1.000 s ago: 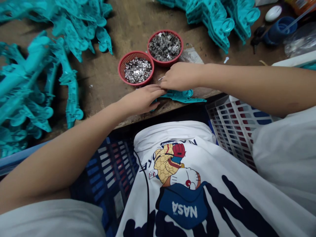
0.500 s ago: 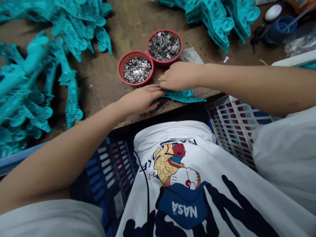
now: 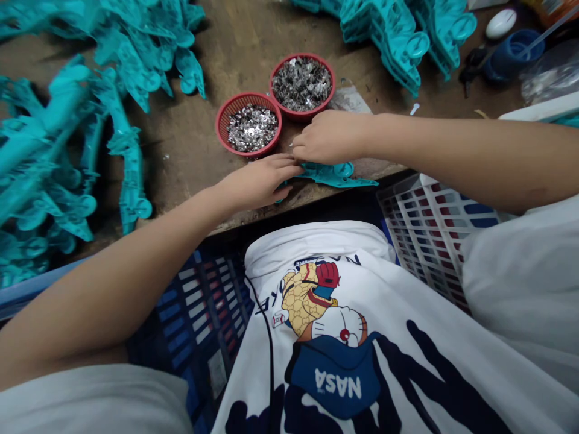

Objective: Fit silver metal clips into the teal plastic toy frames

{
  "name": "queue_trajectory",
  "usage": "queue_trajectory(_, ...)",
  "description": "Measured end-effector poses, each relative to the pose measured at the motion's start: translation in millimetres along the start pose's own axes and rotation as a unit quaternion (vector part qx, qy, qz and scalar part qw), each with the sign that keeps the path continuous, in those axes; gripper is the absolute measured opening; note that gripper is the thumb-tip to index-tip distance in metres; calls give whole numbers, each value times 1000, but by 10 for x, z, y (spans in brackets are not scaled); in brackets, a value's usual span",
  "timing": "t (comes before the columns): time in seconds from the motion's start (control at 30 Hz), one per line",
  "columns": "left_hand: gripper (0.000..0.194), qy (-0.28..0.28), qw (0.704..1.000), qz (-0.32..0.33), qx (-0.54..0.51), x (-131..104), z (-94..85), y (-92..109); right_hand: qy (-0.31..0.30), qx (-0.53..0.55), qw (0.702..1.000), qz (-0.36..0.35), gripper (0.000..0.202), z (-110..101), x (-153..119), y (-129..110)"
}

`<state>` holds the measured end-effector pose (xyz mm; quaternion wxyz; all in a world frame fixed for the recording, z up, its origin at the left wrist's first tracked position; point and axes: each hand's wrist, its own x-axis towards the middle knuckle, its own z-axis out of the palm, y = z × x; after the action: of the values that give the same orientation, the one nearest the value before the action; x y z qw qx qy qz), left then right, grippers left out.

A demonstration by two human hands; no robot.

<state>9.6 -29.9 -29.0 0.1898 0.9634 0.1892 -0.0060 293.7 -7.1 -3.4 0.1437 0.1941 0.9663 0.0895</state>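
Observation:
A teal plastic part (image 3: 337,175) lies along the table's near edge, partly covered by both hands. My left hand (image 3: 260,182) is closed around its left end, fingers curled over it. Above the part, my right hand (image 3: 328,137) is closed with the fingertips pressed down close to the left fingertips. Whatever those right fingers hold, if anything, is hidden. Just beyond the hands stand two red plastic baskets: the left basket (image 3: 220,128) contains small shiny metal pieces (image 3: 252,128), and the right basket (image 3: 332,90) contains more metal pieces (image 3: 301,83).
Heaps of similar teal parts (image 3: 58,150) cover the left side, with a stack of teal parts (image 3: 384,36) at the back right. A blue cup (image 3: 511,60) and a white oval object (image 3: 500,23) stand far right. Below the edge are a white crate (image 3: 434,223) and a blue crate (image 3: 199,313).
My right hand and forearm have shifted up very slightly. My left hand and the teal part look the same as before.

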Motion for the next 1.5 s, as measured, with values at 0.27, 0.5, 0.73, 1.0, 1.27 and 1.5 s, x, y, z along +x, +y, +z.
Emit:
queue_trajectory(0.27, 58, 1, 1000, -17, -13, -1, -22, 18, -17, 23, 1000, -1, 43, -53, -22, -24)
queue_trajectory(0.5, 59, -6, 1000, -12, 3, 6, -22, 31, 5, 29, 1000, -7, 45, -11, -20, -2)
queue_trajectory(0.73, 66, -2, 1000, -13, -8, -4, -16, -1, 42, 16, 999, -20, 45, 142, -5, 40)
queue_trajectory(1.0, 60, 17, 999, 6, -32, 5, 5, -33, 44, 54, 998, -1, 64, 162, 0, 37)
queue_trajectory(1.27, 58, 21, 999, 14, -24, -2, 17, -38, 210, 117, 970, 29, 127, 915, 319, 362)
queue_trajectory(1.5, 61, 13, 1000, -1, 10, -10, 41, -18, 44, 51, 947, 314, 65, 654, 214, 496)
